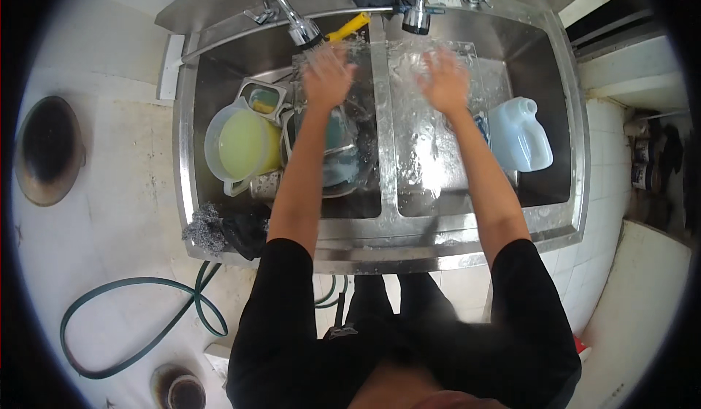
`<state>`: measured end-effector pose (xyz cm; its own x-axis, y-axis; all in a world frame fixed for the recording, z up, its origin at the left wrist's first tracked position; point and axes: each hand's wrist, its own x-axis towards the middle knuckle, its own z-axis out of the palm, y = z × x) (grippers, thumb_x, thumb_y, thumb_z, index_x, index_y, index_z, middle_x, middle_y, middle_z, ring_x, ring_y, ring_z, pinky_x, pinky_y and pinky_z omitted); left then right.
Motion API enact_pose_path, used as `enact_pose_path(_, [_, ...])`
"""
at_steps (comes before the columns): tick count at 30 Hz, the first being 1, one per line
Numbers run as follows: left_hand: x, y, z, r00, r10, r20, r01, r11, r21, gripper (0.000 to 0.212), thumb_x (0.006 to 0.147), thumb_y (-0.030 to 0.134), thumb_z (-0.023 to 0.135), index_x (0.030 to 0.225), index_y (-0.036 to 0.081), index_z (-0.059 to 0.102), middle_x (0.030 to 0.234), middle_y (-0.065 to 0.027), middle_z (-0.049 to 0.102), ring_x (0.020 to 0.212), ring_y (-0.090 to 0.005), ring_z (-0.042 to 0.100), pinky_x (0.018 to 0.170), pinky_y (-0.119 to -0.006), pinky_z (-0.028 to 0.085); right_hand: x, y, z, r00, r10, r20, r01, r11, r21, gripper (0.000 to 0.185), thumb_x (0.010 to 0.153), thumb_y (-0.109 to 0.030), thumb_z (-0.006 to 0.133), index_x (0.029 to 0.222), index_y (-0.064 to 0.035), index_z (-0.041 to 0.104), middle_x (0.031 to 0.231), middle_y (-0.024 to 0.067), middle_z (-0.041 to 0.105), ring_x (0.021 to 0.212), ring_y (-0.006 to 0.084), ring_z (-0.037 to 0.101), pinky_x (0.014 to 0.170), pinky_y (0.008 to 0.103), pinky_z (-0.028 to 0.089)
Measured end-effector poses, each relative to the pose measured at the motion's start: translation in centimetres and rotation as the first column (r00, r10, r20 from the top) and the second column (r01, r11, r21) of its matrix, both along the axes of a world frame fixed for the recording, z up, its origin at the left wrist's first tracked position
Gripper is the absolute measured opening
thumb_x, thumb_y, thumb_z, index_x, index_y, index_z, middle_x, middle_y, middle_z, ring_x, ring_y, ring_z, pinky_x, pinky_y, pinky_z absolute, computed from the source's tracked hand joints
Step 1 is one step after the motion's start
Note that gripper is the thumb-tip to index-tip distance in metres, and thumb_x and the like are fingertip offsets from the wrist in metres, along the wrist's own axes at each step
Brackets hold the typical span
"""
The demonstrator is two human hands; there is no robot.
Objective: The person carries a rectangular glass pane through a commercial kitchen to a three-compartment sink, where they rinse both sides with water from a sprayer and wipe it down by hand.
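Observation:
A wet, clear rigid sheet (416,129) spans the divider (384,135) between the two basins of a stainless-steel sink. My left hand (328,83) rests on or just over its left part, fingers spread. Water from the left tap's spray head (305,32) runs over that hand. On the sheet's right part lies my right hand (448,80), palm down, fingers apart and blurred. Neither hand grips anything. Above the right basin hangs a second tap (417,21); whether it runs is unclear. Below the sheet's left part, steel pans (339,187) are partly hidden.
A plastic pitcher (212,154) of yellowish liquid and a small steel pan (245,87) stand at left. A pale-blue jug (517,135) sits at right. A yellow handle (350,25), steel scourer (205,231), black cloth (246,233) and green hose (131,283) lie around.

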<state>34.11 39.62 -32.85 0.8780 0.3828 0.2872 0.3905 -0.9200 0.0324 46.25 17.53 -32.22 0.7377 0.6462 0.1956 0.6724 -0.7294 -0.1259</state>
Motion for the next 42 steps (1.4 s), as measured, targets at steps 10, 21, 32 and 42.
enact_pose_path(10, [-16.2,-3.8,0.3,0.869,0.490,-0.070,-0.383,0.577,-0.721,0.052,0.086,0.047,0.046,0.092,-0.004,0.053,0.079,-0.0243,0.059,0.079,-0.0402,0.058,0.073,-0.043,0.043,-4.4,-13.7,0.3,0.473,-0.019,-0.881,0.655,0.676,0.337,0.041,0.077,-0.028,0.067,0.100,0.0022,0.050,0.066,0.0051,0.054,0.053,0.0093,0.052,0.042,0.0226,0.042])
enact_pose_path(21, [-11.3,0.7,5.4,0.849,0.505,0.155,-0.300,0.703,-0.644,0.046,0.083,0.044,0.053,0.074,-0.001,0.053,0.062,-0.0161,0.056,0.060,-0.0317,0.057,0.059,-0.039,0.043,-2.1,-10.9,4.0,0.555,0.124,-0.822,0.666,0.527,0.529,0.026,0.079,-0.028,0.066,0.088,-0.0087,0.051,0.060,-0.0020,0.047,0.050,0.0046,0.044,0.042,0.0199,0.036])
enact_pose_path(32, [-12.9,3.6,12.0,0.884,0.467,0.023,-0.246,0.507,-0.826,0.036,0.083,0.038,0.057,0.081,0.002,0.056,0.063,-0.0020,0.052,0.055,-0.0085,0.049,0.043,-0.022,0.040,-3.2,-8.7,-1.1,0.243,0.280,-0.929,0.751,0.552,0.363,0.038,0.078,-0.029,0.066,0.097,-0.0014,0.049,0.067,0.0049,0.051,0.049,0.0101,0.049,0.045,0.0214,0.043])
enact_pose_path(42, [-15.7,-0.2,11.3,0.906,0.388,-0.172,-0.221,0.087,-0.971,0.039,0.084,0.036,0.057,0.094,-0.002,0.052,0.064,-0.0034,0.051,0.048,-0.0102,0.045,0.042,-0.023,0.038,-2.2,-15.4,11.4,0.235,0.115,-0.965,0.560,0.796,0.232,0.022,0.084,-0.025,0.059,0.086,-0.0034,0.055,0.064,-0.0026,0.047,0.051,0.0064,0.045,0.046,0.0204,0.041])
